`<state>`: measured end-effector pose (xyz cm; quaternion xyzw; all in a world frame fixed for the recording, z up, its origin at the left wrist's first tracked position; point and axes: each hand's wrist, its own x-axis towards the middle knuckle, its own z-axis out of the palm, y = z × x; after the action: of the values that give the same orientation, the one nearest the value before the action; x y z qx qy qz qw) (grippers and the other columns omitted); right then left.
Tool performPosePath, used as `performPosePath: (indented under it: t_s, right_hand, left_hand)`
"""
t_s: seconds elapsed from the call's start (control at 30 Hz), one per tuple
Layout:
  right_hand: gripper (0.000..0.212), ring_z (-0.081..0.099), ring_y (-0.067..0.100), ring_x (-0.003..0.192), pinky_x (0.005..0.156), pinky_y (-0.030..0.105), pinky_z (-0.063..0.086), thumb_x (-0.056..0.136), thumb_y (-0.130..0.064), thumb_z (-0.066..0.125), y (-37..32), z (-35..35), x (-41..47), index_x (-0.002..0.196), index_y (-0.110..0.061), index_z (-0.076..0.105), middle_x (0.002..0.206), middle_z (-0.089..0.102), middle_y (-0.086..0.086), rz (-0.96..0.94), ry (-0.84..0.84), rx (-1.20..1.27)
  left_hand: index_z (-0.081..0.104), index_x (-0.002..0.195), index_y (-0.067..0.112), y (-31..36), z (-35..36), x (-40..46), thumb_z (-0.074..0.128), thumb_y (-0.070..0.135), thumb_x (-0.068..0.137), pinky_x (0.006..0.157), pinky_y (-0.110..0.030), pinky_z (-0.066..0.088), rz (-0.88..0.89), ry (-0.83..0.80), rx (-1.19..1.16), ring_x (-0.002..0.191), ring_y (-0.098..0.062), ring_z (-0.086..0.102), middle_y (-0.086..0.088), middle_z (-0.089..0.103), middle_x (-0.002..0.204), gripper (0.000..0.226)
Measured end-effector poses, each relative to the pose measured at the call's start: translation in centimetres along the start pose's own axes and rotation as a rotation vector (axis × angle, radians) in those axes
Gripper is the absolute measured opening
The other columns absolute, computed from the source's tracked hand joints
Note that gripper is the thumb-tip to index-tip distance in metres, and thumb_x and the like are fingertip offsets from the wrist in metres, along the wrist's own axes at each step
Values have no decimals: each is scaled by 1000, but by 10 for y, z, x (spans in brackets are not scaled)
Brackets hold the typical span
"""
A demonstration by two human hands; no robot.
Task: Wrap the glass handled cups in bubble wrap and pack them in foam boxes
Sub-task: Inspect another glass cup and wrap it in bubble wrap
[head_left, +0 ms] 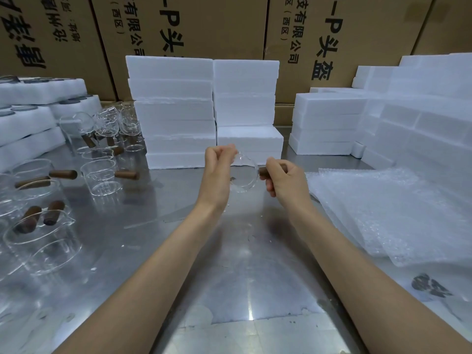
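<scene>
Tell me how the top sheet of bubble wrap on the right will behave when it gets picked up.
The bubble wrap is thin and rumpled at its edges, so it will probably flop and drape rather than hold flat. It looks very light. Sheets lie stacked, so a neighbour may cling and lift with it.

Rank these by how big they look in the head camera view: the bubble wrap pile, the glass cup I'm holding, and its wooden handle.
1. Bubble wrap pile, by far the largest, though it also lies nearer the camera.
2. Held glass cup.
3. Its wooden handle, smallest; the right hand covers most of it.
</scene>
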<state>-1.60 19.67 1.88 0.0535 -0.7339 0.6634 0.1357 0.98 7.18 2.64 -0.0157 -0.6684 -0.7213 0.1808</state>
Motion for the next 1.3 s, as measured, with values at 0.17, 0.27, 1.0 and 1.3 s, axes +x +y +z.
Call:
performPosePath:
  t_s: [0.17,0.27,1.0,1.3]
  right_hand:
    - [32,47,0,42,46,15,42,94,-29,49,0,-2,1,67,-17,62,57,62,-7,-43,17,7]
    - [35,50,0,46,53,21,45,96,-36,48,3,-2,0,70,-17,63,55,61,-9,-115,8,-109]
    - [36,31,12,45,48,23,28,73,-12,58,-4,-16,4,41,-17,43,38,33,-8,-43,-455,-717]
    - [34,22,9,42,39,18,22,84,-9,58,-13,-36,4,58,-25,43,49,26,-7,329,-890,-263]
  left_hand:
    - [53,122,19,6,-13,8,44,66,87,91,-37,49,-275,-25,-141,111,-21,62,1,62,120,59]
    - [55,117,17,5,-19,4,43,77,79,71,-33,56,-478,-211,-55,86,-25,73,-7,70,109,72]
    - [49,135,28,-2,-26,-1,79,15,75,86,-19,48,-71,-560,20,112,-8,60,1,61,127,68]
    - [55,127,29,-2,-33,5,65,7,74,77,-21,50,-150,-687,-135,109,-11,61,1,66,118,58]
